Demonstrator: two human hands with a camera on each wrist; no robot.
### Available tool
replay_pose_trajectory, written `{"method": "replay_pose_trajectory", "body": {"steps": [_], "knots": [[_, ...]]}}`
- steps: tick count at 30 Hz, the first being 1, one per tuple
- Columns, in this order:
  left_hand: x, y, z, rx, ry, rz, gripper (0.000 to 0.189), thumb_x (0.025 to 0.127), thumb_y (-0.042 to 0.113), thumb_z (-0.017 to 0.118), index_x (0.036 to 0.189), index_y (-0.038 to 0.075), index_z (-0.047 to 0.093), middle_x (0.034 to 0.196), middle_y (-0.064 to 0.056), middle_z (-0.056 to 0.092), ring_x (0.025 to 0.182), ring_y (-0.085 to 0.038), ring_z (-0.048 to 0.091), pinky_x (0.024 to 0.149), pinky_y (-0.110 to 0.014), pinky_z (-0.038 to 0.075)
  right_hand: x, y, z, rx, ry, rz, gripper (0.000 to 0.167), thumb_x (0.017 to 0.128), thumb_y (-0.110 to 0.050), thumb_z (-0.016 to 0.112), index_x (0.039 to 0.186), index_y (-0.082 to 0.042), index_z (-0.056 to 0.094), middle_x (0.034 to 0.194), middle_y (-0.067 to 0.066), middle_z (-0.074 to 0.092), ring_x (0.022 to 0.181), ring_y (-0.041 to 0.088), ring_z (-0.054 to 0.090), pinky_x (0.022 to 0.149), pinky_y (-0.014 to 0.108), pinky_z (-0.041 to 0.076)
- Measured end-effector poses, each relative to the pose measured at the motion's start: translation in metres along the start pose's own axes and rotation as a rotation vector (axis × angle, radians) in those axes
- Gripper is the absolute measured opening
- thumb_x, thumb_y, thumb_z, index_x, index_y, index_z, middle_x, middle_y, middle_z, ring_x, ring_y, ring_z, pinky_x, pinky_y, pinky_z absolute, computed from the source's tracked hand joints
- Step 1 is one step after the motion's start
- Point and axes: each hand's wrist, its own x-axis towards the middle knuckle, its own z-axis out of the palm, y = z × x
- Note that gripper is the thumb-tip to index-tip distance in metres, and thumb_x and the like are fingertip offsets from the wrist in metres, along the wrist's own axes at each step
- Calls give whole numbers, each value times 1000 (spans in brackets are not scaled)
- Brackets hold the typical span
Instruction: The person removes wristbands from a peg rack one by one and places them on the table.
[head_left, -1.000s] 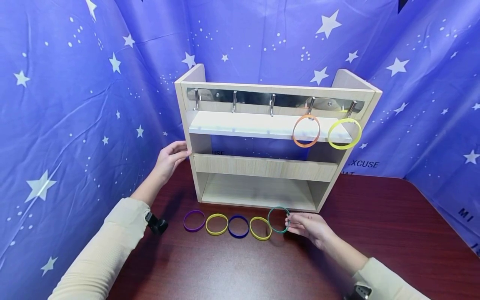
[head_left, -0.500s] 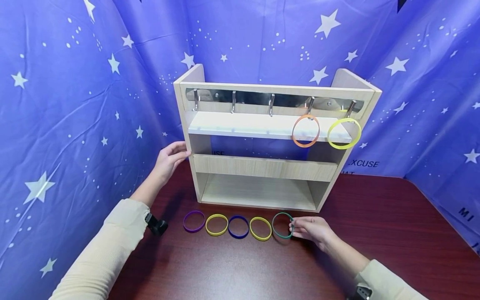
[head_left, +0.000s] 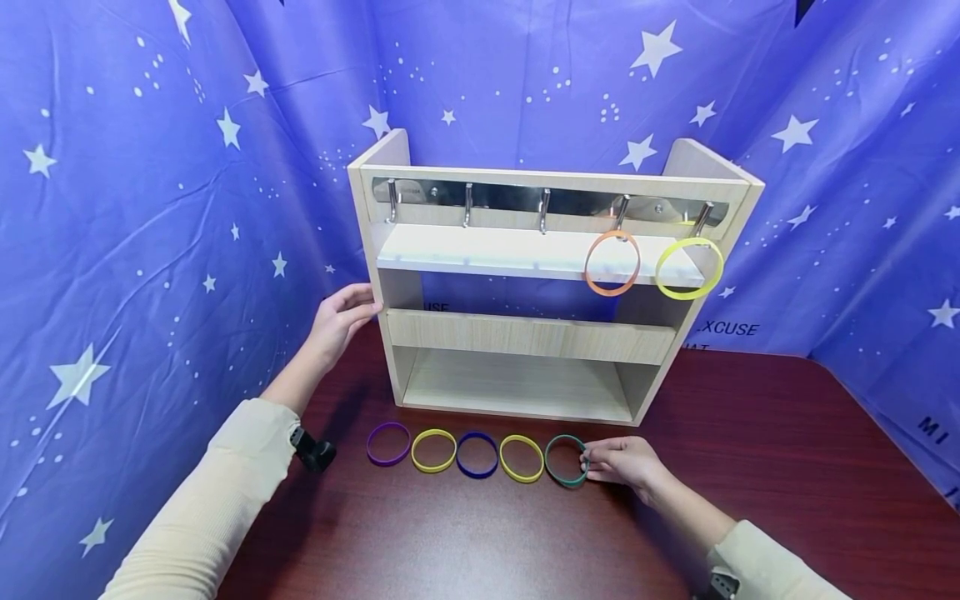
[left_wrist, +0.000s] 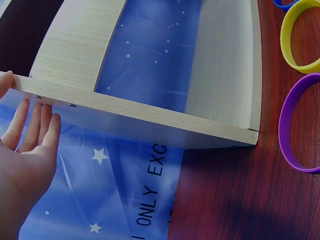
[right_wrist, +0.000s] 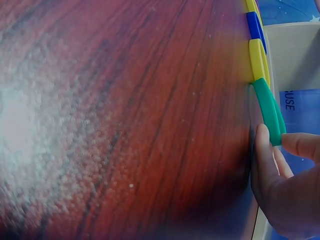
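Curtain (head_left: 510, 50): blue with white stars, wrapping from nine o'clock through twelve to three.

Table (head_left: 480, 542): dark red wood grain, glare toward six.

Shelf (head_left: 531, 335): pale wood, upright on the table, front facing six. Clock readings below centre on it.

Sleeves (head_left: 198, 492): cream; one enters from eight, the other between four and five.

Hook rail (head_left: 506, 198): shiny metal, across the shelf's upper front at twelve.

Left hand (head_left: 337, 321): at nine. Fingers extended, tips at the outer face of the shelf's side; thumb by its front edge.

Right hand (head_left: 626, 462): at five, low over the table. Thumb and fingers clamped on the green band (right_wrist: 270, 112), at its three o'clock edge.

Green band: half past five, in front of the shelf, just beside its yellow neighbour. Cannot tell whether its lower edge touches the table.

Rest of the row, running on toward seven: right yellow band (right_wrist: 257, 60), blue band (right_wrist: 256, 32), left yellow band (head_left: 433, 469), purple band (left_wrist: 284, 127), all on the table.

Orange band (head_left: 611, 292) hangs near two, top yellow band (head_left: 684, 296) between two and three.

Hooks (head_left: 544, 208): five; those two bands are on the pair nearest three.
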Motion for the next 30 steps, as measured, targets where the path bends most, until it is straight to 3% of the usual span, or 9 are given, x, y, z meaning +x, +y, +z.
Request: {"method": "replay_pose_trajectory", "body": {"steps": [8, 22, 30], "knots": [[0, 0, 0, -13, 1, 0, 27, 89, -3, 56, 98, 21, 62, 92, 13, 66, 91, -1, 61, 85, -13, 50, 0, -2, 1, -36, 4, -16, 37, 88, 5, 56, 118, 27, 49, 83, 9, 74, 69, 6, 69, 70, 24, 60], [-2, -1, -1, -21, 6, -2, 28, 89, -4, 55, 96, 23, 62, 91, 14, 66, 91, 0, 61, 84, -12, 51, -3, -3, 6, -233, 114, -70, 31, 84, 0, 67, 107, 20, 61, 83, 18, 74, 73, 13, 71, 70, 32, 61], [-1, 0, 0, -15, -1, 4, 27, 89, -2, 56, 97, 23, 63, 92, 13, 67, 91, -1, 61, 84, -13, 51, -7, -8, 0, -323, 108, -62, 32, 82, -4, 69, 108, 15, 64, 89, 18, 75, 75, 13, 71, 71, 33, 61]]}}
